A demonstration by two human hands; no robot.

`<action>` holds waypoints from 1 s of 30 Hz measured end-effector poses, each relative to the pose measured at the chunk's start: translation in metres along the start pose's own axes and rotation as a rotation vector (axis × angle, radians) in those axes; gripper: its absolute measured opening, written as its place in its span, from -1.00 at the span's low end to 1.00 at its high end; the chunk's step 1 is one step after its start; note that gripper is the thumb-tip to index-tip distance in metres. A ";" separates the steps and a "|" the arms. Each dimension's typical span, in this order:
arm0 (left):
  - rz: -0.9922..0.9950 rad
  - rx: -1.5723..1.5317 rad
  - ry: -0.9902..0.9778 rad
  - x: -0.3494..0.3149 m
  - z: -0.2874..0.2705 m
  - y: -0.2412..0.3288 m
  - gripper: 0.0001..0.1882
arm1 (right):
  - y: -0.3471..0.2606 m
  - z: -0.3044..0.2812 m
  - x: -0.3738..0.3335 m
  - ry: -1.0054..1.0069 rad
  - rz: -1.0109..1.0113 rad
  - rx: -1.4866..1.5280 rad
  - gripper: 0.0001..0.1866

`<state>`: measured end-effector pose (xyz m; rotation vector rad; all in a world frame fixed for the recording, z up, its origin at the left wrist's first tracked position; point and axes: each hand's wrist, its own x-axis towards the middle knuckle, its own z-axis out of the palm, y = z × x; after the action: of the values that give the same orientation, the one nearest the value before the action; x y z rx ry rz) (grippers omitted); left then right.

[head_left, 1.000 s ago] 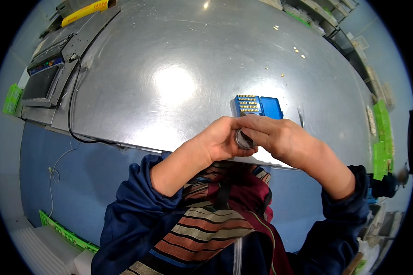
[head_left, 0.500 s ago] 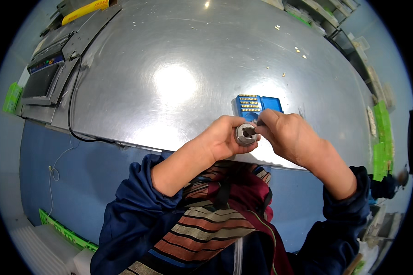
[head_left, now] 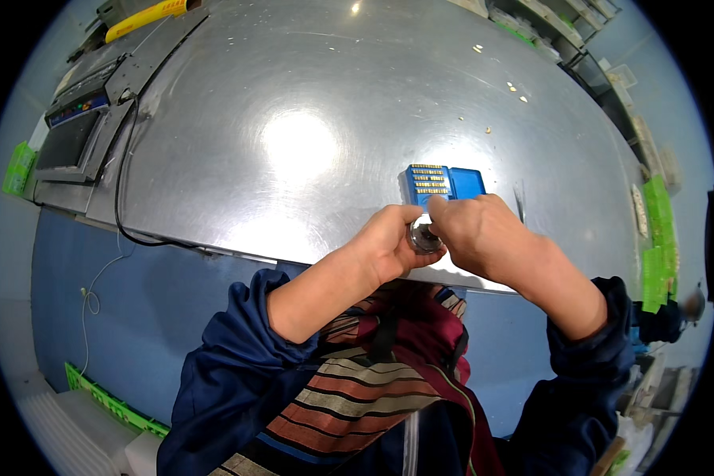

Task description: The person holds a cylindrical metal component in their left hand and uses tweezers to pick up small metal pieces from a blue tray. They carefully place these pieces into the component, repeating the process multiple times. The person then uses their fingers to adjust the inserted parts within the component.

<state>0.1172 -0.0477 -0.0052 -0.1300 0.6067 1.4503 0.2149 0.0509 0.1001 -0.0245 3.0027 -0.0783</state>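
Note:
A round, hollow metal piece (head_left: 423,238) sits in my left hand (head_left: 390,240), whose fingers are wrapped round its side. Over its opening, my right hand (head_left: 472,232) is closed in a pinch. What the right fingers hold, if anything, is hidden behind them. Just beyond both hands lies an open blue case (head_left: 411,189) with several rows of small gold-coloured pieces (head_left: 429,178). The case's blue lid (head_left: 468,182) is folded out to the right, its near part covered by my right hand.
All this is at the near edge of a shiny metal table (head_left: 238,119). Thin dark strands (head_left: 520,204) lie right of the case. Small pale bits (head_left: 512,87) are scattered at the far right. A machine (head_left: 73,139) with a black cable (head_left: 120,186) stands at left.
My right hand has shifted a little left and turned, so its fingers now cover more of the metal piece's opening. My left hand keeps its hold.

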 end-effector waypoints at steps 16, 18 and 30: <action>0.068 0.129 0.010 -0.010 0.007 0.002 -0.65 | 0.002 0.017 0.013 0.096 0.419 0.530 -0.80; 0.056 0.140 -0.014 -0.008 0.003 0.001 -0.65 | -0.004 0.009 0.013 0.082 0.507 0.603 -0.81; -0.003 0.037 -0.070 -0.002 -0.006 0.000 -0.74 | 0.011 0.002 0.000 0.173 -0.349 -0.043 -0.69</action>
<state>0.1151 -0.0515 -0.0091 -0.0508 0.5758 1.4344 0.2149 0.0613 0.0979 -0.5740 3.1351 -0.0536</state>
